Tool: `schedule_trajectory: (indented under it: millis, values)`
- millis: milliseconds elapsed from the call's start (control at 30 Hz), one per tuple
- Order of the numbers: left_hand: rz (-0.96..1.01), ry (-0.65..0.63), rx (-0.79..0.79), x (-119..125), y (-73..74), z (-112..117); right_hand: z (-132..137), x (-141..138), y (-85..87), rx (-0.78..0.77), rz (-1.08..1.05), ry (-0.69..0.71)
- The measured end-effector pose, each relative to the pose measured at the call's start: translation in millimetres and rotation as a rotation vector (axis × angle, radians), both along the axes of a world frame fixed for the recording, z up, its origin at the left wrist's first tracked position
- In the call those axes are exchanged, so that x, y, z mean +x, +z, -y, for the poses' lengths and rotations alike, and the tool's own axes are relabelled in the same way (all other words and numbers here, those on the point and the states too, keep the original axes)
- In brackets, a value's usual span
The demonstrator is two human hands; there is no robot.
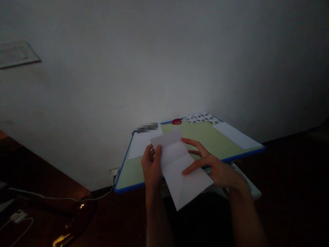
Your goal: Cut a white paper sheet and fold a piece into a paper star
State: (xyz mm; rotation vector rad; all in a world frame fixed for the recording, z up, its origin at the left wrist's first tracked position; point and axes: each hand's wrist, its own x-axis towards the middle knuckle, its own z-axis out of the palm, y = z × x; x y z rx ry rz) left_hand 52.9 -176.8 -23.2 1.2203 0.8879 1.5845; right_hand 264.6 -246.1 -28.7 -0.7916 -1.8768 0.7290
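Note:
A long white paper strip (180, 168) with fold creases is held in the air over the near edge of a small green table with a blue rim (123, 161). My left hand (152, 164) pinches the strip's left edge, thumb on top. My right hand (209, 164) rests on the strip's right side with fingers stretched across it and the thumb underneath.
On the table lie a white sheet (142, 142) at the left, another white strip (236, 135) at the right, a pile of folded white paper pieces (203, 118) and a red ring-shaped object (176, 121) at the back. A white wall stands behind. Cables (51, 198) run over the dark floor at left.

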Motion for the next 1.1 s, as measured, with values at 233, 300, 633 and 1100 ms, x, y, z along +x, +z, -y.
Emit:
schedule_trajectory:
  millis: [233, 300, 633, 1100]
  values:
    - [-0.015, 0.07, 0.048, 0.7, 0.8, -0.7, -1.6, -0.2, -0.8, 0.057, 0.057, -0.04]
    - [-0.019, 0.09, 0.056, 0.7, 1.2, 0.1, -1.8, -0.7, -1.1, 0.051, 0.04, -0.045]
    - [0.011, 0.121, 0.16, 0.5, -3.5, 0.8, -15.9, -11.7, 0.7, -0.091, -0.31, -0.07]
    - [0.023, -0.245, -0.002, 4.9, -2.2, 6.0, -17.1, -23.1, 1.8, 0.027, -0.466, -0.162]
